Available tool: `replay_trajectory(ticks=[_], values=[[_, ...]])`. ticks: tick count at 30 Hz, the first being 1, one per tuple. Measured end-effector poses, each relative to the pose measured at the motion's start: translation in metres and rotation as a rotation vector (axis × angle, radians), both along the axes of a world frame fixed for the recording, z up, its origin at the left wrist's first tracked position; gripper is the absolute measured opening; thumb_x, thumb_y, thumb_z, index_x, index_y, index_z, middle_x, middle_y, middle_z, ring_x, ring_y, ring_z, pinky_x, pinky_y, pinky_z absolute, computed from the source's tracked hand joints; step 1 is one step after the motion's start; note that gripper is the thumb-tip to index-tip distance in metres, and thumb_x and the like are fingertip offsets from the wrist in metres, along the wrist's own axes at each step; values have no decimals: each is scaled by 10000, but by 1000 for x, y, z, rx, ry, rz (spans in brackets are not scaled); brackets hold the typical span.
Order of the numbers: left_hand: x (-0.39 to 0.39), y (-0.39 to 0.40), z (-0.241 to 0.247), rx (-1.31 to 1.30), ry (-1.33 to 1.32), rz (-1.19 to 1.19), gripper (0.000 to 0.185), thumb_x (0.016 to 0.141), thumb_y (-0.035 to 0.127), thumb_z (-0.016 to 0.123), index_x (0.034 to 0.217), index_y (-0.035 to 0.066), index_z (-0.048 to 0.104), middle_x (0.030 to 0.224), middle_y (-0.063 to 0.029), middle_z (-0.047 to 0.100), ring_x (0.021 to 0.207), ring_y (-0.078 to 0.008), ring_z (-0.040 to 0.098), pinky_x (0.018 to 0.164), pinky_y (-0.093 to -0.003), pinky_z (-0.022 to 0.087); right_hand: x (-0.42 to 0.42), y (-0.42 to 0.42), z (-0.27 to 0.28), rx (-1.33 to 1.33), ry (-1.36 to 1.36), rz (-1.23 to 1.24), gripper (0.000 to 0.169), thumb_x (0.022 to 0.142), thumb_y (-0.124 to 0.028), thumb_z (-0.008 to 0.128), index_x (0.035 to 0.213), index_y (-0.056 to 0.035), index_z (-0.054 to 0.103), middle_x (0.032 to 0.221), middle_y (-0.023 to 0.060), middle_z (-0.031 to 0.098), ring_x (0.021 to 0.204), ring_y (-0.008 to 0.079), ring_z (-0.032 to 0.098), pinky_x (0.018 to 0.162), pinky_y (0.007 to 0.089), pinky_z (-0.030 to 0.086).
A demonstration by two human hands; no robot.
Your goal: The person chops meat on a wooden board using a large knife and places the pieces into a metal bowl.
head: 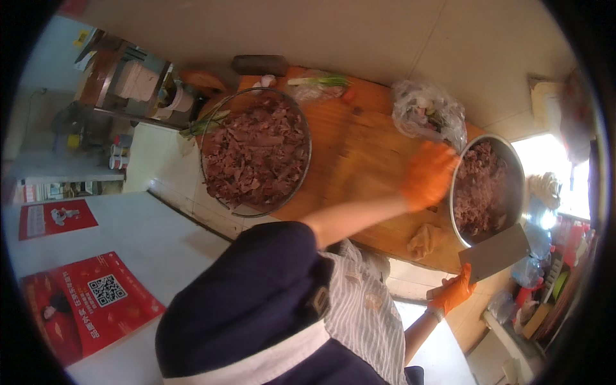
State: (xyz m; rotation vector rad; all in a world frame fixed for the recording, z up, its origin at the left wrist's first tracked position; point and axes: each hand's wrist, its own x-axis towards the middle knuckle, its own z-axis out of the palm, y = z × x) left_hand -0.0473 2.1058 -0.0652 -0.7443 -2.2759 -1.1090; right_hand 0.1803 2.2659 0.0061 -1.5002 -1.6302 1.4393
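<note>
My left hand, in an orange glove, is blurred over the wooden board, beside the rim of a metal bowl of chopped brown meat. Whether its fingers hold anything is unclear. Gloved in orange too, my right hand grips the handle of a cleaver; the broad blade overlaps the bowl's lower rim in view. A round wire-rimmed basket heaped with meat pieces stands at the board's left end.
A clear plastic bag with food in it, green onions and a crumpled tan glove or cloth lie on the board. A wall runs behind it. Plastic bottles stand at right, a shelf with containers at upper left.
</note>
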Motion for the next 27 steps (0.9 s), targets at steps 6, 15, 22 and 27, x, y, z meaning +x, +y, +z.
replay_trajectory(ticks=[6, 15, 22, 27], values=[[-23, -297, -20, -570, -314, 854, 616, 898, 205, 708, 1467, 63, 521, 1415, -284, 531, 1297, -484, 513, 1040, -545, 468, -15, -22, 5, -118, 41, 64, 254, 967, -212, 778, 1175, -96, 692, 728, -39, 542, 514, 60, 396, 464, 244, 376], [-27, -400, -42, -763, -1088, 653, 822, 859, 502, 804, 1554, 197, 490, 1433, -172, 632, 1250, -361, 664, 990, -488, 563, -64, -98, 1, -248, -12, 395, 129, 993, -202, 742, 1069, -121, 676, 692, -72, 503, 546, 54, 425, 486, 243, 337], [-13, -462, -28, 182, -921, 562, 765, 929, 352, 811, 1566, 94, 477, 1517, -163, 609, 1325, -339, 635, 1109, -446, 489, -65, -130, -2, -149, -215, 653, 228, 982, -264, 772, 976, -55, 681, 675, -18, 563, 528, 86, 478, 495, 281, 395], [-18, -448, 60, 669, -1060, 623, 699, 935, 284, 831, 1531, 123, 505, 1321, -35, 662, 1149, -127, 625, 775, -358, 549, -53, -126, -24, -110, -259, 734, 288, 972, -312, 780, 992, -34, 707, 717, 30, 627, 559, 118, 536, 530, 311, 425]])
